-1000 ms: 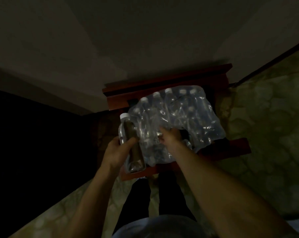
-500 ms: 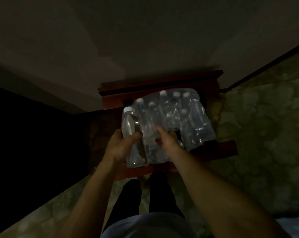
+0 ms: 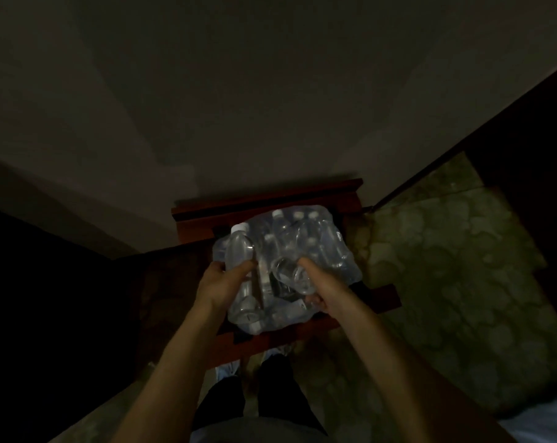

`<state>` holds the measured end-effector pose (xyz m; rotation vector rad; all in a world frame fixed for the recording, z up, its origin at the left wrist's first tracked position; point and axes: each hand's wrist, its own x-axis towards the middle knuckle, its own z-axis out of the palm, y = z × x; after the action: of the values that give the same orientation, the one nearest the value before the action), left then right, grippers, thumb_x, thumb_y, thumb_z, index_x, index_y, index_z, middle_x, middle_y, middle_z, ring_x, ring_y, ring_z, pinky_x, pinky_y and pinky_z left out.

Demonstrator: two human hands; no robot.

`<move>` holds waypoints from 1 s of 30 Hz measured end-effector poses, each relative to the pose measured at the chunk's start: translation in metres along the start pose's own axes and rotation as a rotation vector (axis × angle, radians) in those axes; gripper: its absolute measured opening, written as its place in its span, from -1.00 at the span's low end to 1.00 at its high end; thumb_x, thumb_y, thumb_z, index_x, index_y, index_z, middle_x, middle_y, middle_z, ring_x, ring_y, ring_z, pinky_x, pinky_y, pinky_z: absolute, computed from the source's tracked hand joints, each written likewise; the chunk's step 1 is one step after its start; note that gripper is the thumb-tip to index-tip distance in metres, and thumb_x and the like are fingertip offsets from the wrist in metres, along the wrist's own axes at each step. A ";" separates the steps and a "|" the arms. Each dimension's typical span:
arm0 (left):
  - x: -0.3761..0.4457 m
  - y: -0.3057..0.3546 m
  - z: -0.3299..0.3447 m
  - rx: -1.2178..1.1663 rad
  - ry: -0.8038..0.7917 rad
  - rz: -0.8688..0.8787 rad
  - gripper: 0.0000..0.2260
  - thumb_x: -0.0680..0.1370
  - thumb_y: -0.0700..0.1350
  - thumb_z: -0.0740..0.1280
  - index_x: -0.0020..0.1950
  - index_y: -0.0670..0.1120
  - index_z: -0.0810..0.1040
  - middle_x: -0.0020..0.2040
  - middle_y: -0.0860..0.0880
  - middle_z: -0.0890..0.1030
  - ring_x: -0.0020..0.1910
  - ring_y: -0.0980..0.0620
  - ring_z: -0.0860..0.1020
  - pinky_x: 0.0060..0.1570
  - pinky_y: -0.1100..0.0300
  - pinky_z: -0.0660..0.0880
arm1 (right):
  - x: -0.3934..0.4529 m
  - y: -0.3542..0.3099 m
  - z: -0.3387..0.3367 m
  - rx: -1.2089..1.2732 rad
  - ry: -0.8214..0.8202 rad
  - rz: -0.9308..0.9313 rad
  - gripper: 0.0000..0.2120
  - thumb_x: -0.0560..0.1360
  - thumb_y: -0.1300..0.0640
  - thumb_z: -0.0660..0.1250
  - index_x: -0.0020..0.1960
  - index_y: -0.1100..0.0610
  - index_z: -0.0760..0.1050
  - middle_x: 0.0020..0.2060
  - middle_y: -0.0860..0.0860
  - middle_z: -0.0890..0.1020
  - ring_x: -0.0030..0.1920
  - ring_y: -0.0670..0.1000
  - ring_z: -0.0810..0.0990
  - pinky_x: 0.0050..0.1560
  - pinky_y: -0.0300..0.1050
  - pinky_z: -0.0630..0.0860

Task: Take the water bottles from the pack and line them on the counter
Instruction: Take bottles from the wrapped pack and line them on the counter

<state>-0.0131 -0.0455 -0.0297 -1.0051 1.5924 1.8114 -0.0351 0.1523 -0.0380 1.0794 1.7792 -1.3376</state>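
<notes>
Plastic wrap covers the pack point(image 3: 306, 251) of water bottles, which sits at the centre of the frame on a reddish wooden stand point(image 3: 264, 203) set against a plain wall. White caps show through the wrap along its upper edge. At the pack's left side the left hand point(image 3: 221, 284) grips a clear bottle point(image 3: 238, 247) with a white cap; the fingers are curled round its lower body, and the bottle stands roughly upright with its cap toward the upper left of the pack. To the right of it, the right hand point(image 3: 318, 286) holds a second bottle point(image 3: 290, 271), thumb above and fingers wrapped beneath, so that the bottle lies tilted with one end pointing toward the camera. The dim light blurs that bottle, so whether it is fully free of the wrap cannot be told. Both forearms reach up from the bottom of the frame. Below the stand, dark trouser legs point(image 3: 248, 398) stand on a mottled greenish floor point(image 3: 446, 282) that spreads across the right side. A dark area fills the left of the frame, and a pale blue patch sits in the lower right corner.
</notes>
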 end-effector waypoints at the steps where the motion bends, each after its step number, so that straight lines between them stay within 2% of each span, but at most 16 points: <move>1: -0.003 0.001 -0.001 -0.004 -0.014 0.018 -0.46 0.41 0.04 0.50 0.30 -0.12 0.43 0.11 -0.16 0.62 0.03 -0.19 0.65 0.09 -0.23 0.59 | -0.009 -0.001 -0.001 -0.002 0.008 -0.036 -0.69 0.37 -0.20 0.36 -0.16 0.06 0.52 -0.30 -0.02 0.55 -0.47 -0.12 0.48 -0.62 -0.36 0.32; 4: -0.013 0.010 -0.003 -0.024 -0.047 0.056 -0.59 0.40 0.03 0.52 0.15 -0.01 0.46 0.04 -0.10 0.64 -0.05 -0.12 0.68 -0.12 -0.09 0.66 | -0.037 -0.002 -0.003 0.023 0.020 -0.070 -0.60 0.32 -0.27 0.37 -0.07 0.03 0.54 -0.12 0.00 0.62 -0.31 -0.05 0.56 -0.55 -0.32 0.39; 6: -0.021 0.019 -0.003 -0.014 -0.020 0.106 -0.62 0.39 0.03 0.53 0.10 0.00 0.47 0.02 -0.09 0.64 -0.10 -0.06 0.68 -0.28 0.08 0.62 | -0.054 0.000 -0.003 0.054 0.015 -0.108 -0.57 0.29 -0.31 0.36 -0.11 0.04 0.55 -0.25 -0.01 0.65 -0.42 -0.08 0.55 -0.59 -0.33 0.32; 8: -0.030 0.029 -0.004 -0.008 -0.008 0.134 -0.55 0.39 0.05 0.53 0.16 -0.08 0.47 0.06 -0.12 0.64 -0.07 -0.07 0.67 -0.28 0.11 0.57 | -0.069 0.000 -0.004 0.096 0.006 -0.175 -0.52 0.23 -0.34 0.36 -0.18 0.07 0.56 -0.47 -0.04 0.60 -0.58 -0.13 0.46 -0.61 -0.32 0.25; 9: -0.035 0.033 -0.005 -0.003 -0.017 0.144 -0.49 0.38 0.08 0.53 0.20 -0.14 0.48 0.07 -0.14 0.65 -0.05 -0.09 0.67 -0.27 0.12 0.57 | -0.076 -0.002 -0.004 0.115 -0.011 -0.207 -0.51 0.21 -0.35 0.35 -0.19 0.07 0.57 -0.53 -0.03 0.58 -0.62 -0.14 0.42 -0.61 -0.30 0.24; 12: -0.052 0.043 -0.009 -0.040 -0.059 0.194 -0.49 0.34 0.10 0.54 0.10 -0.25 0.62 -0.05 -0.17 0.73 -0.15 -0.08 0.72 -0.27 0.16 0.59 | -0.095 -0.011 -0.005 0.170 -0.084 -0.321 -0.59 0.25 -0.34 0.38 -0.31 0.02 0.59 -0.54 -0.01 0.55 -0.60 -0.12 0.38 -0.60 -0.27 0.25; 14: -0.067 0.052 -0.013 -0.098 -0.094 0.234 -0.45 0.27 0.12 0.58 0.06 -0.26 0.66 -0.10 -0.16 0.74 -0.14 -0.10 0.73 -0.13 0.07 0.62 | -0.108 -0.021 -0.006 0.232 -0.212 -0.444 -0.65 0.30 -0.30 0.41 -0.28 0.00 0.60 -0.53 -0.05 0.51 -0.54 -0.10 0.39 -0.55 -0.25 0.26; 16: -0.084 0.059 -0.018 -0.152 -0.125 0.299 -0.42 0.23 0.13 0.58 0.09 -0.22 0.65 -0.04 -0.18 0.73 -0.06 -0.15 0.72 -0.01 -0.04 0.62 | -0.120 -0.028 -0.006 0.287 -0.377 -0.545 -0.65 0.39 -0.20 0.42 -0.07 0.07 0.59 -0.44 -0.04 0.56 -0.46 -0.08 0.47 -0.47 -0.23 0.35; 18: -0.103 0.067 -0.025 -0.218 -0.114 0.390 -0.49 0.32 0.06 0.55 0.16 -0.18 0.62 0.02 -0.19 0.72 -0.03 -0.16 0.71 -0.01 -0.06 0.62 | -0.132 -0.034 -0.008 0.328 -0.490 -0.605 -0.57 0.38 -0.14 0.47 0.12 0.11 0.56 -0.26 0.04 0.65 -0.32 -0.03 0.59 -0.37 -0.18 0.49; 20: -0.122 0.073 -0.031 -0.285 -0.154 0.466 -0.59 0.43 0.02 0.49 0.19 -0.16 0.62 0.09 -0.22 0.68 0.00 -0.20 0.67 0.03 -0.15 0.62 | -0.145 -0.039 -0.007 0.340 -0.603 -0.657 -0.52 0.36 -0.10 0.49 0.22 0.04 0.56 -0.14 0.07 0.67 -0.21 0.01 0.65 -0.27 -0.13 0.55; 22: -0.143 0.078 -0.038 -0.312 -0.194 0.516 -0.66 0.51 0.02 0.39 0.21 -0.12 0.62 0.14 -0.23 0.65 0.08 -0.25 0.63 0.10 -0.23 0.56 | -0.158 -0.041 -0.003 0.359 -0.716 -0.697 -0.57 0.42 0.01 0.45 0.27 0.00 0.54 -0.05 0.09 0.67 -0.11 0.03 0.66 -0.19 -0.08 0.57; 25: -0.176 0.087 -0.050 -0.297 -0.174 0.584 -0.63 0.50 0.07 0.35 0.24 -0.07 0.60 0.17 -0.19 0.66 0.13 -0.20 0.65 -0.03 -0.11 0.63 | -0.181 -0.045 0.007 0.377 -0.869 -0.702 -0.55 0.47 0.15 0.37 0.35 0.00 0.47 0.14 0.21 0.62 0.02 0.13 0.63 -0.06 0.08 0.54; 27: -0.197 0.091 -0.060 -0.290 -0.102 0.661 -0.55 0.45 0.12 0.38 0.25 -0.08 0.58 0.15 -0.18 0.66 0.10 -0.17 0.66 -0.06 -0.05 0.63 | -0.198 -0.050 0.014 0.345 -0.959 -0.706 -0.54 0.48 0.20 0.36 0.36 -0.03 0.45 0.24 0.24 0.58 0.08 0.18 0.64 -0.06 0.09 0.59; 30: -0.219 0.095 -0.072 -0.286 -0.006 0.790 -0.53 0.45 0.17 0.34 0.25 -0.08 0.57 0.09 -0.15 0.68 0.04 -0.10 0.68 -0.12 0.03 0.66 | -0.230 -0.061 0.030 0.297 -0.969 -0.766 -0.58 0.42 0.16 0.44 0.26 -0.03 0.51 0.18 0.13 0.64 0.10 0.14 0.66 -0.17 0.03 0.63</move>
<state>0.0550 -0.1136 0.2004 -0.4855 1.9252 2.6078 0.0133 0.0627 0.1791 -0.2531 1.2419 -2.1154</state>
